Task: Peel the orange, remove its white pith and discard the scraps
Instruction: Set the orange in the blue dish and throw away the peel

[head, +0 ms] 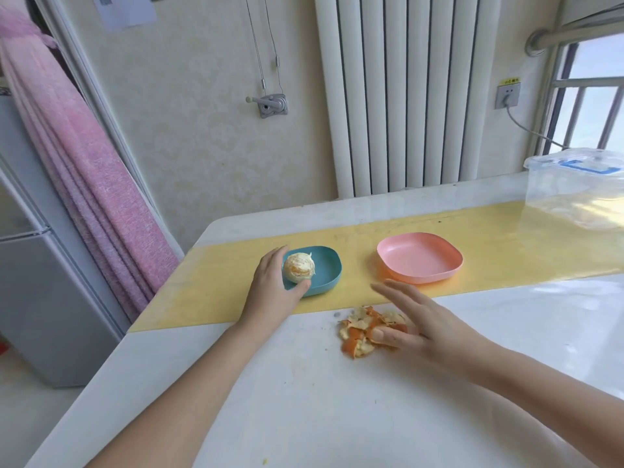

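Head view: the left hand (271,287) has its grip curled around the peeled orange (299,267) — thumb at its near side, fingers curved behind it. The fruit sits in the blue plate (326,265) on the desk (270,383). To the right of that grip stands the pink plate (419,261). The right hand (420,327) is spread wide, fingers straight — its thumb rests on the peel scraps (356,334) lying under it.

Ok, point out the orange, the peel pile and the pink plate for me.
orange (299,267), head view, on its peeled front.
peel pile (354,339), head view, on its near-left scraps.
pink plate (422,261), head view, on its bare floor.
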The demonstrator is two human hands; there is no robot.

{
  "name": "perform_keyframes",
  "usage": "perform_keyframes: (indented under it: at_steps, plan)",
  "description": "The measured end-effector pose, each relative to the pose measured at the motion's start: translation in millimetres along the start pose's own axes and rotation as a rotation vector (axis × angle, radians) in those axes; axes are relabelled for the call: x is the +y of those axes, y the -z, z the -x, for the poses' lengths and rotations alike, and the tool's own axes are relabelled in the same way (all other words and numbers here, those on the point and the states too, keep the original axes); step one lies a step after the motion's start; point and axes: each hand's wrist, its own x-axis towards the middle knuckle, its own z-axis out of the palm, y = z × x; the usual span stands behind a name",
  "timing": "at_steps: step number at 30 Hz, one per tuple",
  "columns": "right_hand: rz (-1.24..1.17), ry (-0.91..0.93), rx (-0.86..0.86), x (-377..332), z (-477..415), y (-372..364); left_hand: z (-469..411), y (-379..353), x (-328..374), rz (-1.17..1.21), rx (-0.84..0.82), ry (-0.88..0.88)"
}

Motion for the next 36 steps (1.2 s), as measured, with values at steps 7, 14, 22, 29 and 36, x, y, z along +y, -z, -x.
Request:
perform_keyframes:
  at_steps: [7,14,22,29,36]
  plan:
    - [0.03,-0.045,0.005,-17.9,-8.2,-24.2,72.0,20.8,-18.1,0.036,-0.078,-0.024]
    - [0.276,0.083,-0.009,-46.4,-39.3,-58.4,99.8,31.9,-27.9,0.018,-0.154,-0.015]
    - [0.107,0.367,0.041,-50.1,1.4,-64.9,119.6,37.1,-24.9,-0.034,-0.185,-0.086]
    - [0.362,0.391,0.246,-54.8,13.9,-63.7,124.6,37.0,-18.5,-0.033,-0.191,-0.065]
    - [-0.164,0.048,0.187,-60.5,17.0,-44.8,137.7,36.5,-6.8,-0.005,-0.178,-0.044]
